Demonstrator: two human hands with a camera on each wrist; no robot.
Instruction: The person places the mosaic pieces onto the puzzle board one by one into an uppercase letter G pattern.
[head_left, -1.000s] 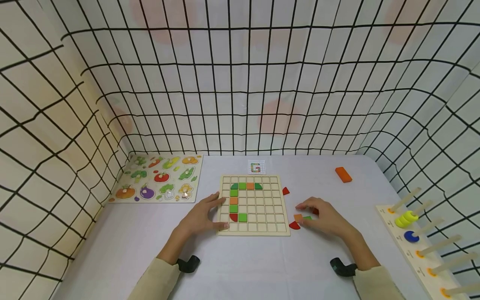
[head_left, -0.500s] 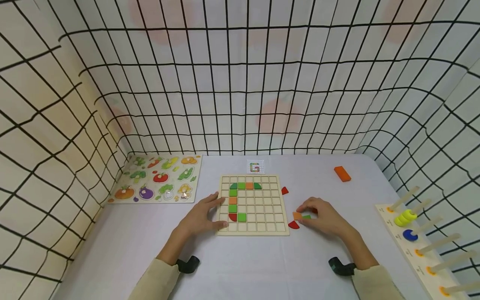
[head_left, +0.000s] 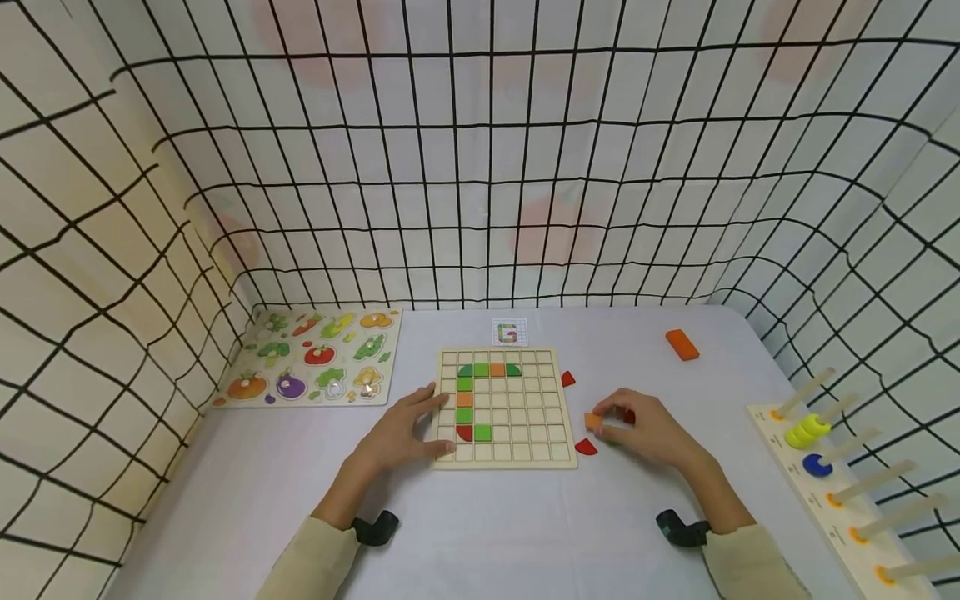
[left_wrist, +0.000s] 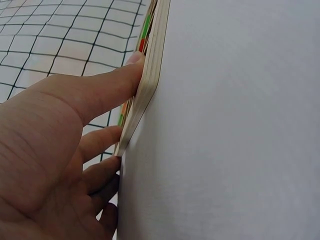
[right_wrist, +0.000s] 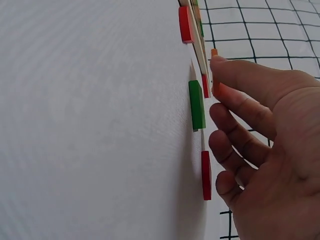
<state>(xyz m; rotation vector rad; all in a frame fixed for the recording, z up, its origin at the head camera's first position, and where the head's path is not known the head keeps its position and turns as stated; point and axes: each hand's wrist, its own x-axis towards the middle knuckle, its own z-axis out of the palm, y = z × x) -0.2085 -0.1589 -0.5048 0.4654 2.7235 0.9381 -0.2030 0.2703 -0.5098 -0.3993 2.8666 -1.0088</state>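
Observation:
A wooden grid board (head_left: 526, 432) lies on the white cloth, with green, orange and red tiles forming part of a letter shape. My left hand (head_left: 405, 431) rests at its left edge, thumb and fingers touching the rim. Right of the board, my right hand (head_left: 647, 427) pinches an orange square tile (right_wrist: 215, 86) between thumb and forefinger, just above the table. Under that hand lie a green tile (right_wrist: 197, 106) and a red tile (right_wrist: 206, 175). A red quarter-circle tile (head_left: 586, 447) sits by the board's lower right corner, another red tile (head_left: 568, 379) beside its right edge.
A small pattern card (head_left: 509, 333) lies behind the board. To the left is a vegetable puzzle (head_left: 352, 337). An orange block (head_left: 682, 344) sits at the back right, and a pegged wooden stand (head_left: 817, 492) with yellow and blue rings runs along the right side.
My right hand has taken hold of the orange tile and raised it slightly off the table. My left hand has stayed at the board's edge.

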